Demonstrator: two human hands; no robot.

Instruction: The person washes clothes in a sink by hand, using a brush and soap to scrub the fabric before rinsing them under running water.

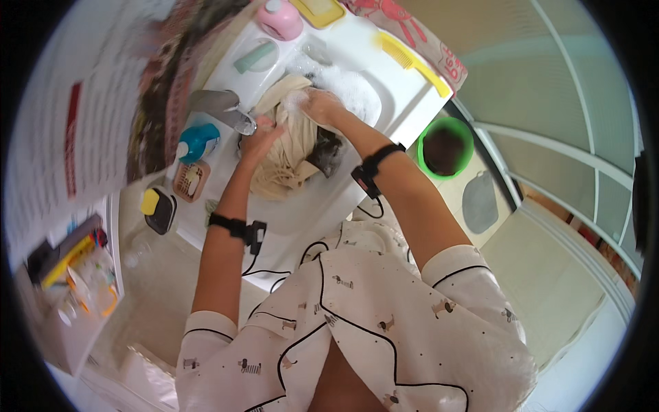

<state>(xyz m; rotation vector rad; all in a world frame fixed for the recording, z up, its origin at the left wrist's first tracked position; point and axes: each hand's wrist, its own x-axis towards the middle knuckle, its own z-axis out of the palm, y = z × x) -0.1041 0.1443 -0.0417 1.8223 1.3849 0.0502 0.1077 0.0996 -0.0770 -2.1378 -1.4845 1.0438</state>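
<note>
A wet beige cloth garment [285, 159] lies bunched in a white washbasin [394, 98]. My left hand [261, 138] grips the garment's left side, close to the faucet tip. Farther up the cloth, my right hand [320, 107] holds a soapy fold, and its fingertips are partly hidden by foam. White suds [358, 90] spread over the basin's far right part. A dark wet cloth [328, 152] shows beneath the beige one, below my right wrist.
The metal faucet [219, 104] reaches over the basin from the left. Around the rim are a blue bottle [200, 142], a pink bottle [279, 20], a soap dish [191, 180] and a yellow comb [414, 64]. A green-rimmed bucket [470, 149] stands on the floor at right.
</note>
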